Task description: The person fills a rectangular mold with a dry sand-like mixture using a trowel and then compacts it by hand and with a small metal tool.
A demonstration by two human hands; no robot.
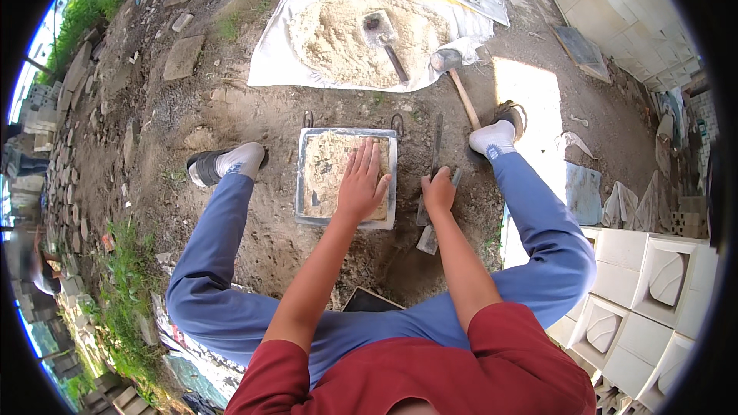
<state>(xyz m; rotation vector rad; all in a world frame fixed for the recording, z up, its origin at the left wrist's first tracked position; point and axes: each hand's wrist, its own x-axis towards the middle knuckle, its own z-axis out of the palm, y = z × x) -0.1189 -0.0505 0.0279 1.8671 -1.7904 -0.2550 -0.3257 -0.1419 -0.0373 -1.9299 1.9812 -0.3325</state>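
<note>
A square metal mould [298, 177] lies on the ground between my feet, filled with pale, sandy powder [321, 165]. My left hand [358, 190] rests flat on the powder, its fingers straight and pointing away from me, over the right half of the mould. To the right of the mould, my right hand [438, 190] is closed around a light flat metal bar [427, 241] close to the ground. A long dark bar [437, 142] runs beside it, partly hidden by the hand. Metal loops [397, 124] stand at the mould's far corners.
Beyond the mould, a white sack [269, 61] is spread under a heap of powder [330, 38] with a scoop [396, 64] on it. A mallet [463, 96] leans near my right foot. Pale patterned blocks [621, 253] are stacked at right; stones [184, 58] lie at left.
</note>
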